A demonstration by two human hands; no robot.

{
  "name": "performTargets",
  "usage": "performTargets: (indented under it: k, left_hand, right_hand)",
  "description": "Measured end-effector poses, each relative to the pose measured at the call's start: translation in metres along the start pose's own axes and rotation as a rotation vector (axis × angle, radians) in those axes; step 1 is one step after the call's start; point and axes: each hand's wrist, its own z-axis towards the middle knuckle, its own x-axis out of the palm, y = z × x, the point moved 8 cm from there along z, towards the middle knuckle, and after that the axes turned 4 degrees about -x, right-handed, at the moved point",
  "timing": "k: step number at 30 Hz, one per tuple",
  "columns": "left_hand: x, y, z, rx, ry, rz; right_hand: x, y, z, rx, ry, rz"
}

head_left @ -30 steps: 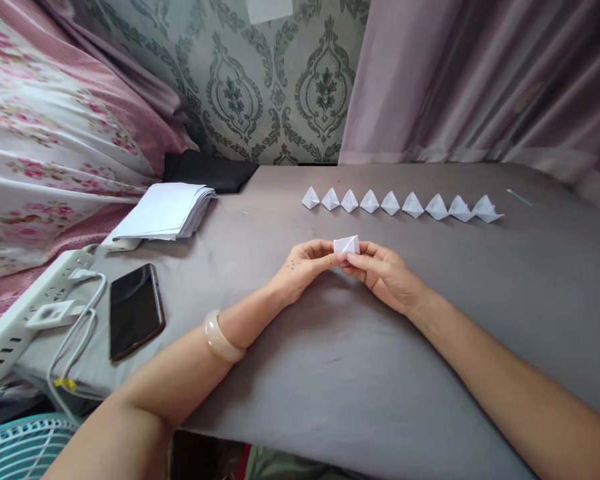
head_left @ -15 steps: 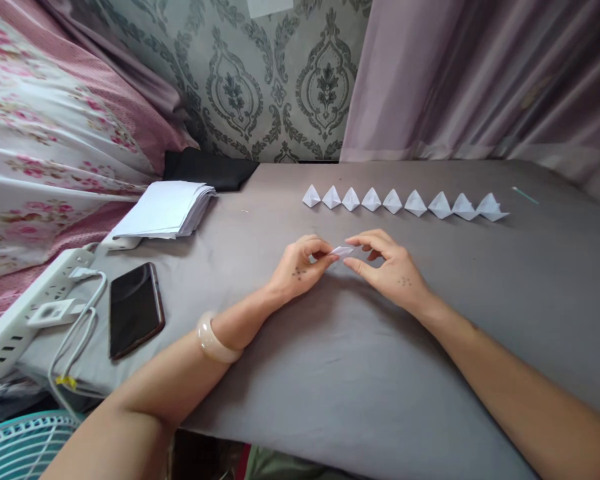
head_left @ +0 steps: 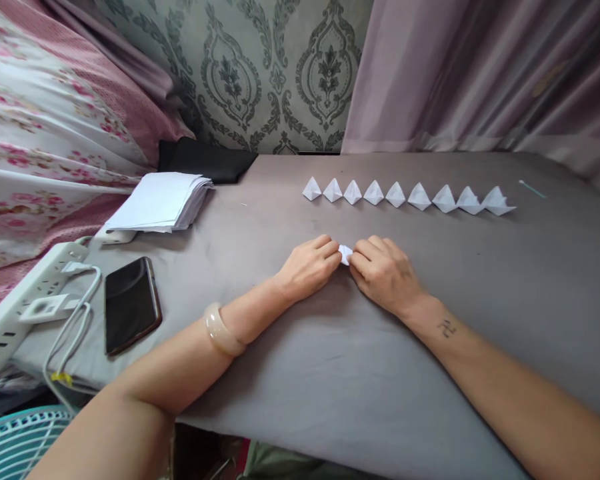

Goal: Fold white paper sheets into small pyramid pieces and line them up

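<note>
A small piece of folded white paper (head_left: pixel 345 255) is pinched between my two hands over the grey cloth, its ends hidden by my fingers. My left hand (head_left: pixel 311 265) grips its left side with curled fingers. On the right side, my right hand (head_left: pixel 386 273) holds it, also with bent fingers, knuckles facing up. Beyond my hands stands a row of several folded paper boats (head_left: pixel 375 192), white with pointed middles. The rightmost paper boat (head_left: pixel 497 201) looks more spread out than the others.
Left of my hands, a stack of white paper (head_left: pixel 153 202) lies before a black folder-like item (head_left: pixel 205 160). A phone (head_left: pixel 131 305), a power strip (head_left: pixel 33 300) and white cables (head_left: pixel 87 293) lie nearer. A thin pale stick (head_left: pixel 533 189) rests at far right; a teal fan (head_left: pixel 23 440) stands below.
My right hand, open beside the folded paper before, has turned over and closed on its right end. The paper now shows a wider face between both hands.
</note>
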Motion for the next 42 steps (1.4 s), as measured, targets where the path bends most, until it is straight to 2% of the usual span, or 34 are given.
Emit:
performTargets:
  k: [4,8,14,18,21,25,27,35,42]
  left_hand:
    - [0.004,0.002,-0.002,-0.029,0.101,-0.095]
    - [0.004,0.005,-0.007,-0.08,0.135,-0.179]
    - [0.007,0.012,-0.011,-0.202,0.112,-0.286]
    - [0.009,0.017,-0.01,-0.283,0.027,-0.382]
    - [0.01,0.025,-0.008,-0.411,-0.009,-0.476]
    - [0.016,0.037,-0.01,-0.648,0.076,-0.651]
    - [0.017,0.04,-0.01,-0.72,0.116,-0.725]
    - [0.023,0.048,-0.011,-0.833,0.221,-0.804]
    - [0.025,0.048,-0.004,-0.922,0.325,-0.736]
  right_hand:
    - [0.008,-0.004,-0.005,0.061,0.087,0.138]
    - [0.008,-0.005,-0.01,0.079,0.14,0.214]
    - [0.009,-0.007,-0.01,0.095,0.161,0.261]
    - [0.016,-0.014,-0.008,0.147,0.198,0.349]
    - [0.024,-0.025,-0.005,0.231,0.238,0.495]
    - [0.035,-0.037,0.001,0.327,0.332,0.657]
    - [0.041,-0.044,0.002,0.383,0.404,0.694]
    - [0.051,-0.055,0.009,0.524,0.552,0.683]
    - [0.05,-0.055,0.018,0.55,0.715,0.587]
